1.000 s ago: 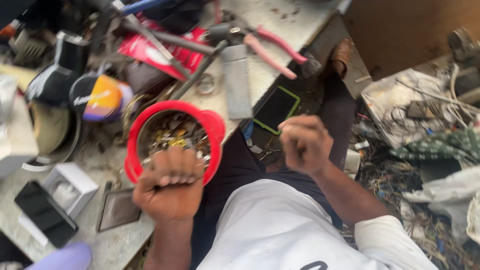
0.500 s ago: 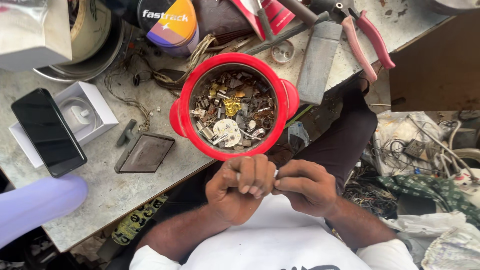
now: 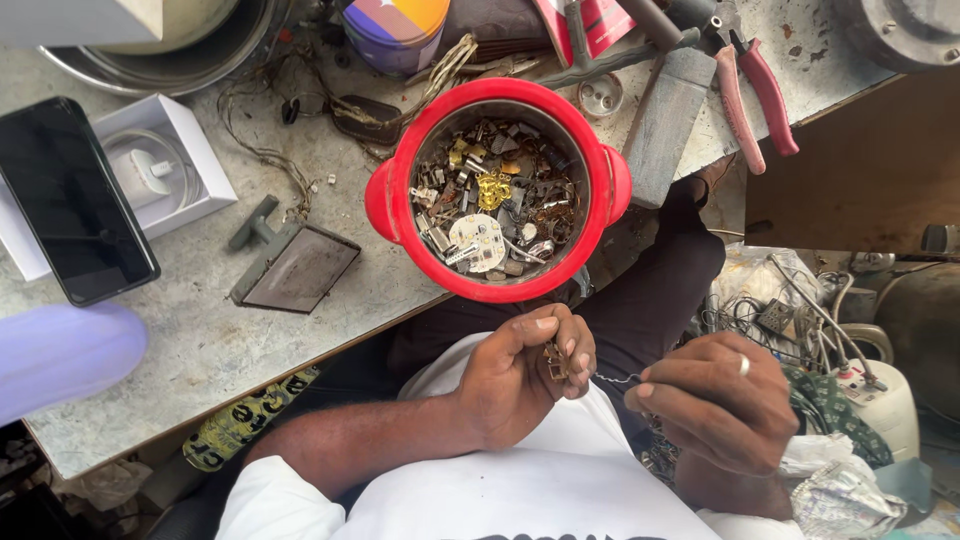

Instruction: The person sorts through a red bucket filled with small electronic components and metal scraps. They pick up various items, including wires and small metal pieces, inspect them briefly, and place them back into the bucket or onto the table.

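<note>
My left hand (image 3: 522,378) pinches a small brass-coloured part (image 3: 556,364) between thumb and fingers, held over my lap just below the table edge. My right hand (image 3: 722,400), with a ring on one finger, grips a thin metal tool (image 3: 615,379) whose tip points at the part. Just above the hands a red round container (image 3: 398,190) sits at the table's front edge, filled with several small metal scraps and a pale round circuit board (image 3: 477,242).
On the grey worktable (image 3: 190,330) lie a black phone (image 3: 72,198) on a white box (image 3: 185,165), a dark flat plate (image 3: 298,268), red-handled pliers (image 3: 755,95), a grey block (image 3: 665,125) and tangled wires. A lilac object (image 3: 65,352) lies at left. Cables clutter the floor at right.
My hands moved apart slightly and lower right; the left now shows the small part and the right the thin tool. The view has closed in on the red container.
</note>
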